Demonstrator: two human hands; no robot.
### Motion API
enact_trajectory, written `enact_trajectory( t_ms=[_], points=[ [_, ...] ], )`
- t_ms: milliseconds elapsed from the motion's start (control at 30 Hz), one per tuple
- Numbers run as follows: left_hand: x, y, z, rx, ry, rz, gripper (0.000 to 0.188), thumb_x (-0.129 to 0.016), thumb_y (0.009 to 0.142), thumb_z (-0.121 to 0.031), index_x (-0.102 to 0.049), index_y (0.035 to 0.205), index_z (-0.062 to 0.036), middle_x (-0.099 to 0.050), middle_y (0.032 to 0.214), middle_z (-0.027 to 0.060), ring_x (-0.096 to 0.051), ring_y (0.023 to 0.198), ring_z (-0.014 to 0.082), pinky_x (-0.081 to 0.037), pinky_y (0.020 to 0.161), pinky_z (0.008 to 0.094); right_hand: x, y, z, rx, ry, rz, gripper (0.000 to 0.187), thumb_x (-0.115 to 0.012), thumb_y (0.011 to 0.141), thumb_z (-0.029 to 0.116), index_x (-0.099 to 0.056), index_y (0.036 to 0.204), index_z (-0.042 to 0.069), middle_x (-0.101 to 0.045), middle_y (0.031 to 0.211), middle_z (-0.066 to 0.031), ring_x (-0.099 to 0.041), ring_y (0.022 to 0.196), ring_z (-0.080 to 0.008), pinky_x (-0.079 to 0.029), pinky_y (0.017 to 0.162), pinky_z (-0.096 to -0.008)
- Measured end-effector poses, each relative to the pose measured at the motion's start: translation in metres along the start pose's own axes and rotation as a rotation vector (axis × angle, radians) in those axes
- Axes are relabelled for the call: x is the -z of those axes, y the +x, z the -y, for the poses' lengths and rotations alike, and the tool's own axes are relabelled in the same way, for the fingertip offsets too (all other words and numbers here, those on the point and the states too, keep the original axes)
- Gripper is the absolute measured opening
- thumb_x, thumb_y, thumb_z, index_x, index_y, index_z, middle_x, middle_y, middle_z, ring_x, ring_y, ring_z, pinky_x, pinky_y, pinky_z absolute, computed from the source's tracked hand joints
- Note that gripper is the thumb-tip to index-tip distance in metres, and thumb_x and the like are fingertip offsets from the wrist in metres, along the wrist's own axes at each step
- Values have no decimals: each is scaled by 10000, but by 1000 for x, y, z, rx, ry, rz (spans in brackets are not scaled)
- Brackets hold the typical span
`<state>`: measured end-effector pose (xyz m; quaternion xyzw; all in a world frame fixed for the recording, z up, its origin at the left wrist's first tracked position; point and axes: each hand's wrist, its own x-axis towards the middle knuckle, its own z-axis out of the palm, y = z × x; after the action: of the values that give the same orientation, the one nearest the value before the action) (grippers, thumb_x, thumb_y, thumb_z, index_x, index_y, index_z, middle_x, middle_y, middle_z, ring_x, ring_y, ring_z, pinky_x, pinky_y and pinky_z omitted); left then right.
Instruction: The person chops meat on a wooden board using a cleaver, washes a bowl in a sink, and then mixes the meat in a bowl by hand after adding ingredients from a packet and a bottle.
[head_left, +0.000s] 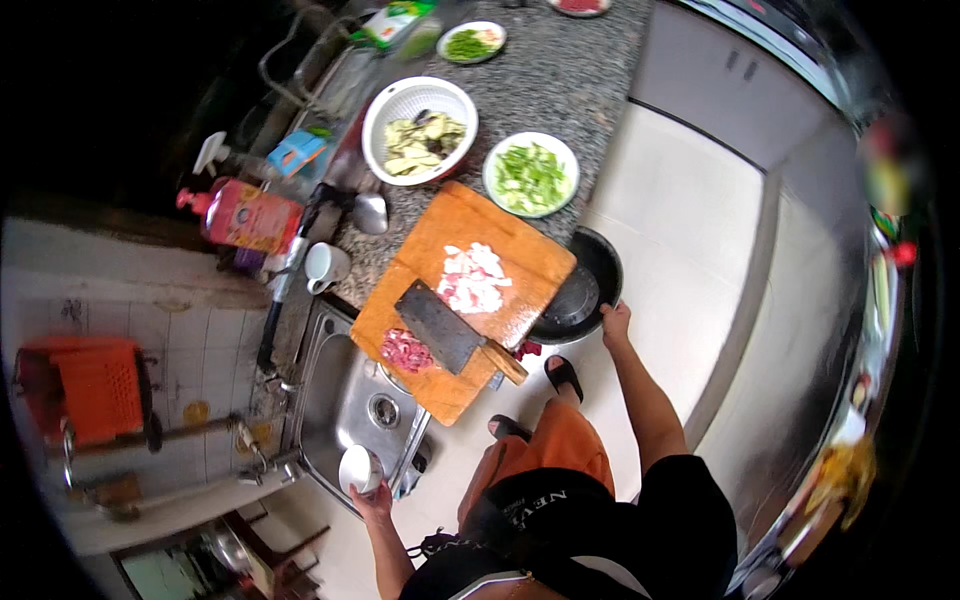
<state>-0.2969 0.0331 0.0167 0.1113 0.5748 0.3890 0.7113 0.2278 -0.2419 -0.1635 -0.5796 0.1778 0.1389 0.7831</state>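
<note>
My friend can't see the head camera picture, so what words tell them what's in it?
A person's left hand holds a white bowl by the sink while the right hand grips a black pan. Ahead, a wooden cutting board carries a cleaver, a pile of pale pieces and some red meat, with chopped greens in a dish beyond it.

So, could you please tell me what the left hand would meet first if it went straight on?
Beyond the white bowl it holds, the left hand would probably meet the sink first, though depth is unclear; it might pass above.
</note>
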Motion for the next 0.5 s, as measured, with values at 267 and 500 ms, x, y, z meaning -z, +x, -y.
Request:
enact_trajectory(
  t_ms=[267,500],
  points=[
    [-44,-61,30,-88,-209,-310,608,-590,715,-406,-370,1183,-86,-428,1150,111,-469,1023,248,-462,779,339,-88,40,-61,-92,-127,289,212,-529,771,50,-526,977,1,-577,881,-30,-533,779,-135,-431,699,-268],
    [-27,-92,45,-113,-220,-251,624,-604,707,-417,-371,1183,-89,-405,1150,118,-463,1015,245,-453,801,346,-113,64,-116,-308,103,323,268,-520,813,154,-486,1053,38,-566,909,-28,-547,774,-154,-453,708,-277]
  ],
)
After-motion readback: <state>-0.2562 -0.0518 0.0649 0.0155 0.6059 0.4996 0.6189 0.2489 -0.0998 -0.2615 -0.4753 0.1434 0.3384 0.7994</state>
